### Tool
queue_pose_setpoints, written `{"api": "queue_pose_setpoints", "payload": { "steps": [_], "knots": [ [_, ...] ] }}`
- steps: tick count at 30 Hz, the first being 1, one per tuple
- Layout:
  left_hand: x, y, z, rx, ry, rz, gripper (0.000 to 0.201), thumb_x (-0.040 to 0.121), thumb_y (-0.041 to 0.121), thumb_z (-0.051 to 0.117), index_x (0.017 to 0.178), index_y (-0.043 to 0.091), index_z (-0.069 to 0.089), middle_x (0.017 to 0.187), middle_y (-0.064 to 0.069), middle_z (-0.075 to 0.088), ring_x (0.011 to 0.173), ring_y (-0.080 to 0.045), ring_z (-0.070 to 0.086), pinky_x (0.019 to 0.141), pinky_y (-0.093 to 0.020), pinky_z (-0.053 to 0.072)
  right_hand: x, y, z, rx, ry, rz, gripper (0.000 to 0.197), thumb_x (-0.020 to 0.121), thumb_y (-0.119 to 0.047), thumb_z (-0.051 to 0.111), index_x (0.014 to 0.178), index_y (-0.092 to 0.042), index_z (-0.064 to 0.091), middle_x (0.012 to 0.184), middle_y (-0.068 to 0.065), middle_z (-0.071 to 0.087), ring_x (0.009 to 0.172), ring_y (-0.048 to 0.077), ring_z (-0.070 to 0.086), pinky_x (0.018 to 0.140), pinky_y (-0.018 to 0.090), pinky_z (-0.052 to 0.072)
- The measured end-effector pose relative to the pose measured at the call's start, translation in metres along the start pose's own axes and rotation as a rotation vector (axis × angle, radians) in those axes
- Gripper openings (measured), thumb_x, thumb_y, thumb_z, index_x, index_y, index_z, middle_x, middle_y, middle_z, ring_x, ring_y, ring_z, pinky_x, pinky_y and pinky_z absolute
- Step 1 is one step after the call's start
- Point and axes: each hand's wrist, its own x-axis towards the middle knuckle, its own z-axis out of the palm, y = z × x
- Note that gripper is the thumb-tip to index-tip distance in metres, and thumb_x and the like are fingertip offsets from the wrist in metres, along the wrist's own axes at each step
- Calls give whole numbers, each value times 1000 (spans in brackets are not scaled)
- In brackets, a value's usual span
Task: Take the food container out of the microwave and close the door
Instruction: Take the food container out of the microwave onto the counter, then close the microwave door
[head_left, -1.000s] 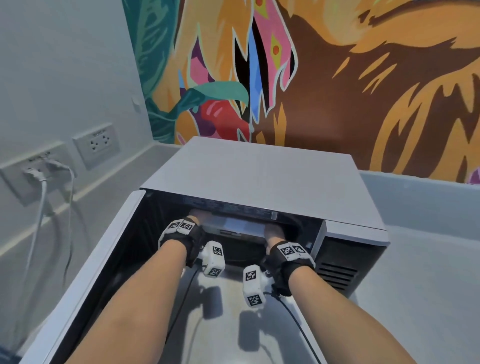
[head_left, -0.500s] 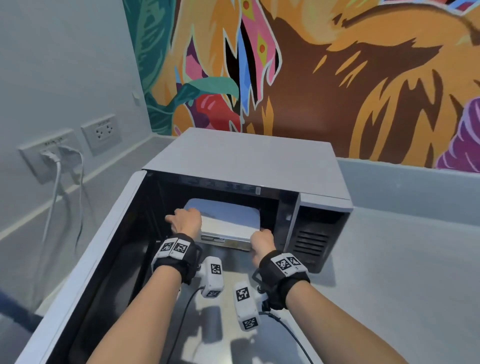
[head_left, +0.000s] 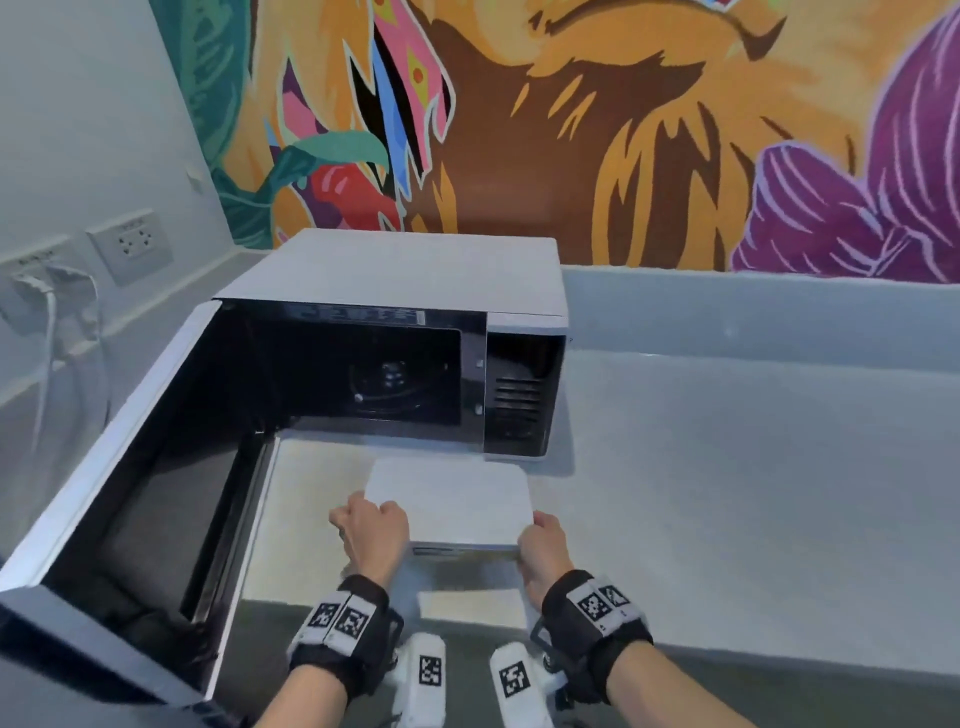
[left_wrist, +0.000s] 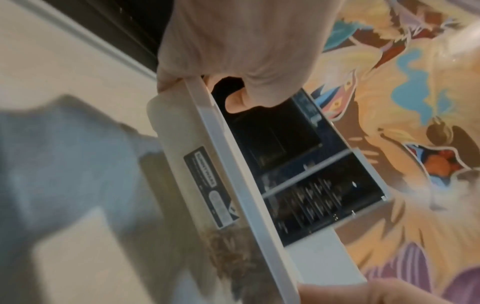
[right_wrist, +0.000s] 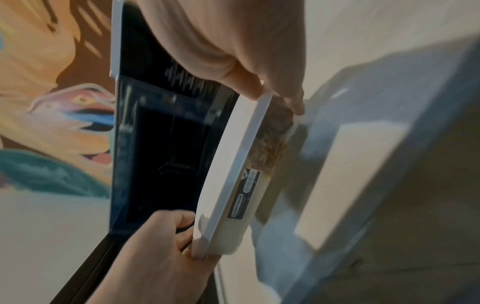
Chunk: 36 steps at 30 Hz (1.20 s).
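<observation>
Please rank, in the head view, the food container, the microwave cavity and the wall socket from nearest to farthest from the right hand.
1. Food container: held in the right hand.
2. Microwave cavity: ahead, beyond the container.
3. Wall socket: far left wall.

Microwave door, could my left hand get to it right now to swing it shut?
Probably not yet. The microwave door stands wide open just beside the left hand, nothing between, but that hand grips the food container together with the right hand.

**Grey counter**

The counter (head_left: 753, 493) bears a microwave (head_left: 415, 270), standing beyond the hands with its door (head_left: 119, 467) swung open to their left. Bare grey surface stretches away to their right.
</observation>
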Motion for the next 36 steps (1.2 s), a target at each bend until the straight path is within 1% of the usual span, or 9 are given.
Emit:
{"api": "queue_pose_setpoints", "payload": {
  "steps": [4,8,11,19,22,25,29,33,36],
  "knots": [
    [-44,9,54,-19,-189,50,45,94,10,35,138,2,39,140,-18,33,110,-40,54,102,-43,43,15,9,-78,63,186,23,48,81,2,29,122,-3,53,120,20,62,100,35,60,60,26,45],
    [-72,33,106,-31,-383,82,45,93,6,32,137,2,42,139,-17,34,114,-38,52,104,-38,41,13,-10,-151,59,357,-4,47,86,8,22,121,4,52,109,15,56,75,25,50,56,25,36],
    [-83,50,136,-64,-516,97,46,90,3,28,132,2,47,136,-17,37,113,-35,53,104,-38,44,20,-16,-192,34,454,22,50,89,6,21,133,2,46,118,13,51,94,26,43,78,32,36],
    [-82,60,167,-75,-649,128,50,83,1,27,128,4,50,134,-19,41,100,-27,51,105,-39,46,32,-30,-226,-127,502,-21,44,87,6,32,129,10,47,109,12,51,93,27,47,80,33,38],
    [-83,67,147,76,-679,231,49,85,4,32,133,1,43,140,-23,38,117,-36,51,107,-41,42,25,-42,-212,-307,561,34,51,90,-1,35,140,2,37,139,25,45,115,38,51,94,39,42],
    [-86,79,97,268,-514,524,57,95,15,37,150,10,21,151,-14,28,137,-30,35,116,-38,27,5,-71,-173,-593,575,-196,56,96,-16,38,149,-8,22,157,19,17,143,34,23,118,46,22],
    [-76,94,-14,398,0,901,40,93,18,47,133,17,53,139,-6,48,139,-25,36,120,-54,14,-16,-115,-99,-725,321,-684,49,97,-18,38,145,-11,33,158,13,17,146,27,18,120,40,18],
    [-59,80,-126,560,520,781,36,86,13,58,121,8,61,130,-21,56,128,-41,46,107,-68,24,-31,-151,-37,-827,243,-1016,45,96,-19,41,140,-12,42,154,11,30,143,25,27,119,39,23],
    [-58,46,-187,640,637,439,43,92,27,51,127,3,51,132,-30,49,129,-46,41,106,-71,20,-31,-166,-14,-941,226,-1077,46,96,-24,40,141,-13,41,155,9,31,144,24,27,119,42,24]
  ]
}}
